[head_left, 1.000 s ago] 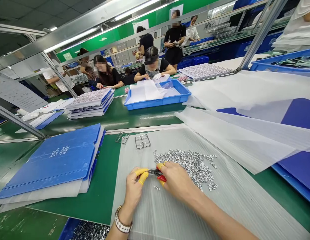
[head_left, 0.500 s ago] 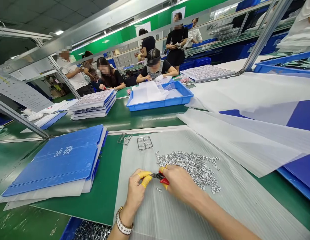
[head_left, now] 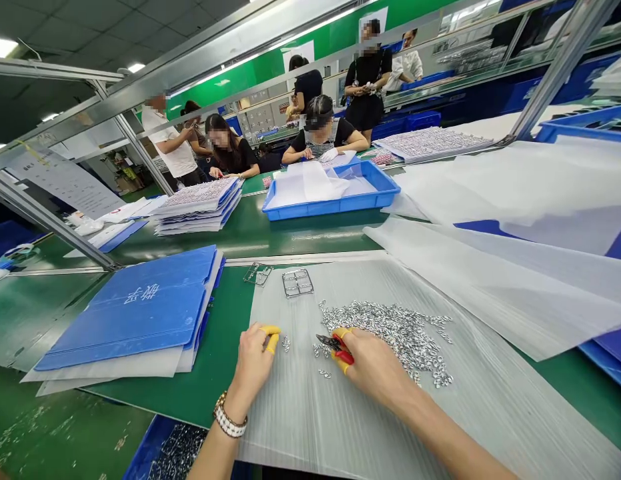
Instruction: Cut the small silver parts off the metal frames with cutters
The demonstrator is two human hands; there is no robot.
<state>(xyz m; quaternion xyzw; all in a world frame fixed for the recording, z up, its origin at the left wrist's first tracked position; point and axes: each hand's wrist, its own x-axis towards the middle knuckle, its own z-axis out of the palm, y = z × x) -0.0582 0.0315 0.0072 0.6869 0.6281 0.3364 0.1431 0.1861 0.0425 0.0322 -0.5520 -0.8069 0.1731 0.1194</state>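
Left hand [head_left: 253, 357], fingers slightly parted beside small metal pieces [head_left: 286, 344], has drawn away from the pliers [head_left: 327, 342] that the right hand [head_left: 374, 363] grips.

Parts [head_left: 403, 325] heaped on a sheet [head_left: 310, 427], two frames [head_left: 298, 283] behind leftward, board stack [head_left: 140, 310] at left, tray [head_left: 335, 209] beyond

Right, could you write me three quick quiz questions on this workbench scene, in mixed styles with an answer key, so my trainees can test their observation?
1. What is the right hand holding?
A) tweezers
B) red-handled pliers
C) a brush

2. True or false: the blue tray is farther from the wearer than the heap of small metal pieces.

3. Fill in: the finger covers on the left hand are ____.

Key: 1 B; 2 true; 3 yellow
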